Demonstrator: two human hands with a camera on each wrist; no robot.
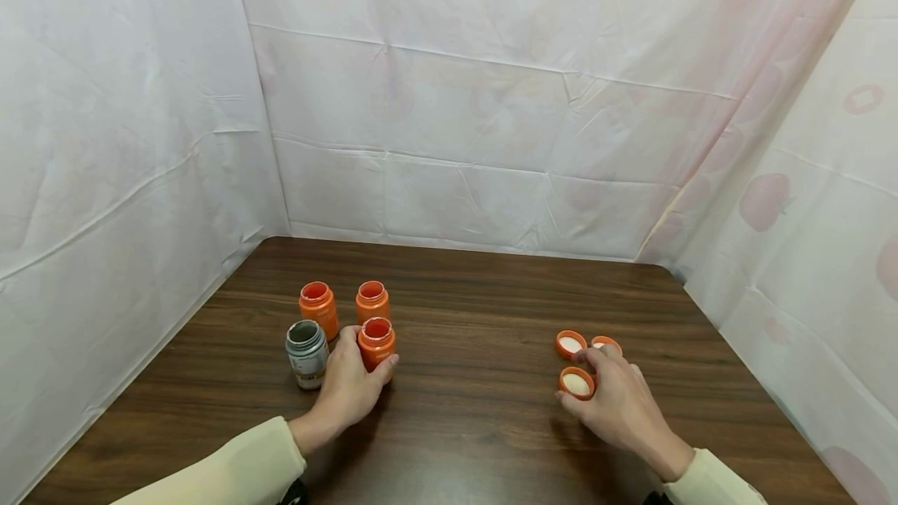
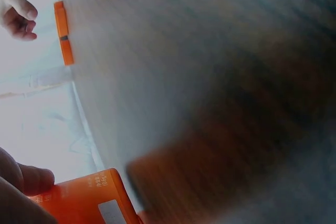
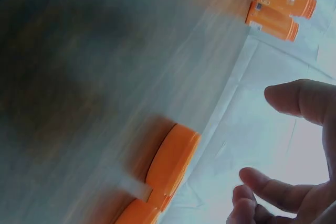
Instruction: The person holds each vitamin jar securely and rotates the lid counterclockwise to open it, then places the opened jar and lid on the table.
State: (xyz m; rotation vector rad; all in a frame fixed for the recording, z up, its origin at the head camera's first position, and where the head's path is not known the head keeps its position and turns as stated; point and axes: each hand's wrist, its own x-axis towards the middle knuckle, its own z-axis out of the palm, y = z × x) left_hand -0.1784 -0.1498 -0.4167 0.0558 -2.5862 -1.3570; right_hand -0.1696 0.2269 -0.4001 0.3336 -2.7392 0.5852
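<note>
My left hand (image 1: 351,384) grips an open orange bottle (image 1: 377,341), thumb on its near side. In the left wrist view, the same bottle (image 2: 86,200) shows white print and a pale label. Close beside this hand stand two more lidless orange bottles, one at the back left (image 1: 318,309) and one directly behind (image 1: 372,301), and a grey lidless bottle (image 1: 307,354). Over an upturned orange lid (image 1: 578,384) hovers my right hand (image 1: 620,404). The right wrist view shows its thumb (image 3: 296,98) and fingers apart, with nothing between them, above the lids (image 3: 170,161).
Two more upturned orange lids with pale liners, at left (image 1: 570,344) and right (image 1: 607,345), lie just beyond my right hand. Everything stands on a dark wooden table (image 1: 477,333). White sheets (image 1: 456,100) hang along its back and sides.
</note>
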